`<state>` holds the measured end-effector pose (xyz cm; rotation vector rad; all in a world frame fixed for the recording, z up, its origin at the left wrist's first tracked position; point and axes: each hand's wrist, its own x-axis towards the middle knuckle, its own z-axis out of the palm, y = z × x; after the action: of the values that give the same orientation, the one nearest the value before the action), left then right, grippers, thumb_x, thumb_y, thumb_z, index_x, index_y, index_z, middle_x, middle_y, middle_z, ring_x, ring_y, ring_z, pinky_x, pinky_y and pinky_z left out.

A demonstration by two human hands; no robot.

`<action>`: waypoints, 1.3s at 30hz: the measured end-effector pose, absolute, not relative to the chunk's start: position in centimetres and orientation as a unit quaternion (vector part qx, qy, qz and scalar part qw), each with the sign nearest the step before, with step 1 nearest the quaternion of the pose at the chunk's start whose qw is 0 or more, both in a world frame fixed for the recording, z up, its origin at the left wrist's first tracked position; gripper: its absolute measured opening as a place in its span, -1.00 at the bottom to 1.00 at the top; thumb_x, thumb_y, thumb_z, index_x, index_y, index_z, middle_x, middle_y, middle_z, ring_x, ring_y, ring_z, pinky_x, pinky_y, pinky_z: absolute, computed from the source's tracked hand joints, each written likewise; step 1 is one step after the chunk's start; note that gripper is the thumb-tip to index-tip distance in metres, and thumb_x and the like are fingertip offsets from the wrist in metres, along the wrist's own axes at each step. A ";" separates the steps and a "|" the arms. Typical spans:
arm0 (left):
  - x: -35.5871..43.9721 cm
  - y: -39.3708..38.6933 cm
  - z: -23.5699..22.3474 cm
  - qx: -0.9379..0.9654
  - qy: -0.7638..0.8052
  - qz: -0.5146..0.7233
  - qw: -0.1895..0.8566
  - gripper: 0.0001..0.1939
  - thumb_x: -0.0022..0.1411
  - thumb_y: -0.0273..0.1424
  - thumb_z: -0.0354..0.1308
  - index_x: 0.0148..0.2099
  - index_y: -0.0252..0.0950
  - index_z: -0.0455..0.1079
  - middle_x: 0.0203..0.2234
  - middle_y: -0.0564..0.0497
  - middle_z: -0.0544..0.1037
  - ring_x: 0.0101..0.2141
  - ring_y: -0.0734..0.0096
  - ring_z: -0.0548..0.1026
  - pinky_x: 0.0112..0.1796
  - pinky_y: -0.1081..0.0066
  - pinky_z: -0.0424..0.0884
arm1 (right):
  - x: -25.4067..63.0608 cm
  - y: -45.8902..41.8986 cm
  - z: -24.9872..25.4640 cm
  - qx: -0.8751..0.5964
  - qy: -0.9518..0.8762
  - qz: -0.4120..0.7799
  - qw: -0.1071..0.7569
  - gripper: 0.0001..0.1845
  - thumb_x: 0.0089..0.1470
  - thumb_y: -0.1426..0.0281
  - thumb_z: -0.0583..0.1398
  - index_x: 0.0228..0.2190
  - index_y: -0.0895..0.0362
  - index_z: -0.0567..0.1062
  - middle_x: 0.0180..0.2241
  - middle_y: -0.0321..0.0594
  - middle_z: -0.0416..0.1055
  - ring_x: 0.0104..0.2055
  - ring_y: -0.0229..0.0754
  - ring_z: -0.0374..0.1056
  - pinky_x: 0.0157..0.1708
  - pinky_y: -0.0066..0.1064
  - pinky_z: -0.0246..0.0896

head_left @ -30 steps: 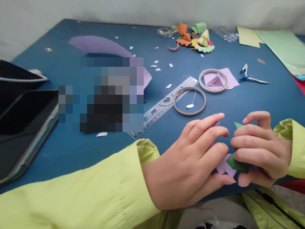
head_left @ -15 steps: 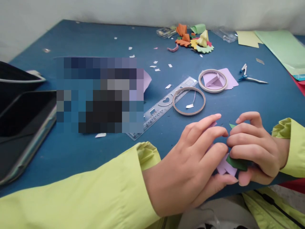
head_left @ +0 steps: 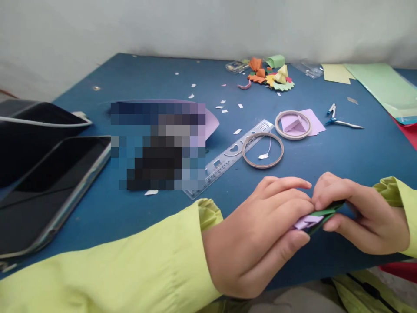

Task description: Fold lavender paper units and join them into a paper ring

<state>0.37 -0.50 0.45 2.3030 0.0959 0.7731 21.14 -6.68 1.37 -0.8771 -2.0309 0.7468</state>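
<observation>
Above the table's front edge at the right, both hands grip one folded paper piece. Its purple folded paper (head_left: pixel 306 222) sits between the fingers and thumb of my left hand (head_left: pixel 257 234). The green folded paper (head_left: pixel 325 213) is pinched between the thumb and bent fingers of my right hand (head_left: pixel 361 211). Purple and green layers touch each other between the two hands. My fingers cover much of the piece, so its full shape is hidden.
Beyond my hands lie two tape rolls (head_left: pixel 263 165), a clear ruler (head_left: pixel 228 158), purple paper squares (head_left: pixel 314 121) and a compass (head_left: pixel 345 123). Folded paper shapes (head_left: pixel 257 76) and green sheets (head_left: pixel 381 87) are at the back. A tablet (head_left: pixel 55 187) lies left; a blurred patch hides part of the table.
My right hand has turned, its fingers now bent over the top of the green paper. The folded piece is tilted flatter, showing its edge. The view has shifted, with the table lower in it.
</observation>
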 end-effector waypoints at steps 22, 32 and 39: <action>0.8 -1.0 2.4 0.603 0.244 0.115 0.751 -0.90 0.15 -0.39 -0.01 -0.38 -0.29 0.25 -0.55 0.10 0.35 -0.50 0.49 0.34 -0.47 0.53 0.29 | 20.8 -6.7 1.6 -0.398 -0.726 0.428 0.361 -0.68 0.24 0.48 0.11 0.00 -0.03 0.25 -0.14 -0.27 0.43 -0.20 -0.32 0.40 -0.22 -0.51 0.32; 1.0 0.2 2.1 0.514 0.249 0.002 0.821 -0.78 0.16 -0.30 0.07 -0.47 -0.31 0.28 -0.72 0.11 0.36 -0.68 0.55 0.29 -0.57 0.56 0.26 | 20.8 -6.5 2.2 -0.401 -0.720 0.449 0.345 -0.80 0.21 0.42 0.15 -0.11 0.02 0.35 -0.19 -0.27 0.42 -0.15 -0.29 0.34 -0.11 -0.47 0.24; 1.3 0.5 2.7 0.553 0.263 -0.017 0.791 -0.82 0.15 -0.34 0.04 -0.46 -0.31 0.32 -0.71 0.13 0.36 -0.64 0.57 0.28 -0.54 0.58 0.21 | 20.8 -6.0 2.1 -0.388 -0.619 0.581 0.359 -0.92 0.13 0.39 0.24 -0.37 0.10 0.41 -0.34 -0.32 0.37 -0.29 -0.32 0.30 -0.25 -0.49 0.22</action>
<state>1.25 0.51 2.73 1.1898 0.5664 -0.0359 20.77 -5.96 2.14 -0.9998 -1.5971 1.4988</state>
